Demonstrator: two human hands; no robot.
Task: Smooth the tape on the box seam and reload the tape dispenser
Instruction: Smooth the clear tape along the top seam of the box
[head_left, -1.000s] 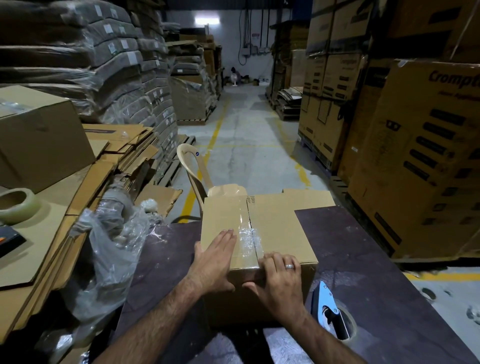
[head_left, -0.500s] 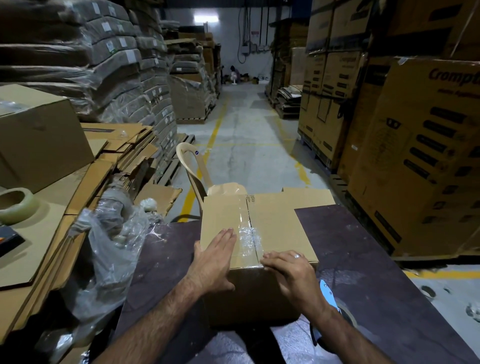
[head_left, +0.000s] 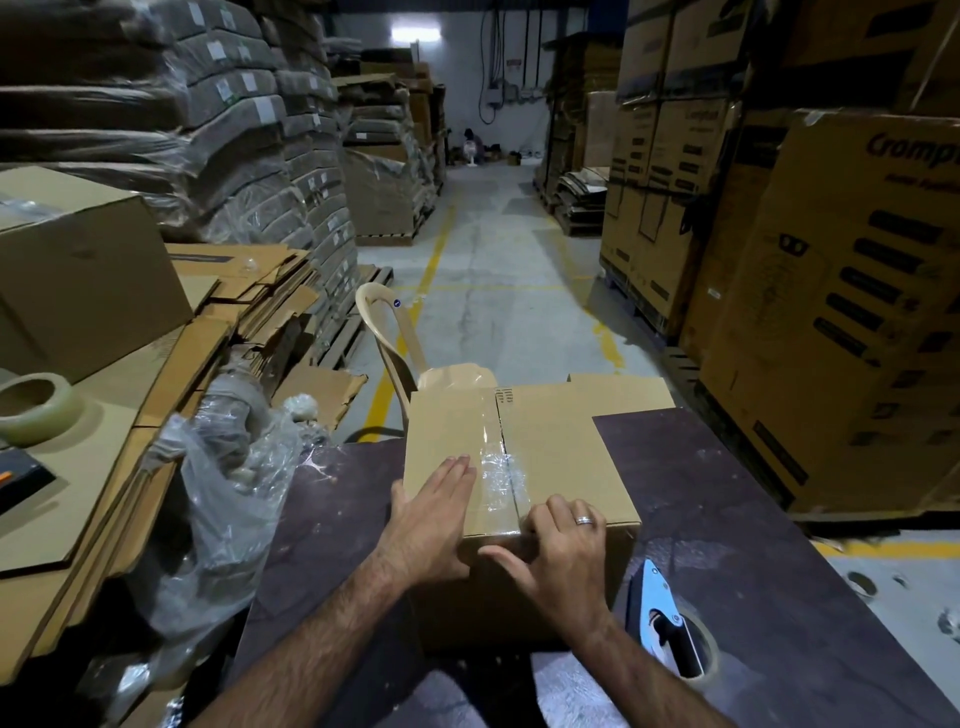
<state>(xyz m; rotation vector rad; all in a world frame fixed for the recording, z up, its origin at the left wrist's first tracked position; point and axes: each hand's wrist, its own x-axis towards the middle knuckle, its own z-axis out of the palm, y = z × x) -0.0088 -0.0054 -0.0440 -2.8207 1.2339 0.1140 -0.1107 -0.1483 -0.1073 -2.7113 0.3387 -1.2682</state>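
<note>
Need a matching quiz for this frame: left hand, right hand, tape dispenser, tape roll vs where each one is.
1. left hand
2. right hand
3. tape dispenser
4. tape roll

A. on flattened cardboard, far left
B. lying on the dark table, right of the box
C. flat on the box top
D. curled over the box's near top edge

Pairs: 1-C, 2-D, 3-B, 4-A

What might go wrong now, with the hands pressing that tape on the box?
1. The tape looks crinkled midway along the box seam. Pressing it with the left hand and right hand may trap the wrinkles, so it might not stick well.
2. The tape dispenser lies on the table right beside the right forearm. A quick arm move could knock it.
</note>
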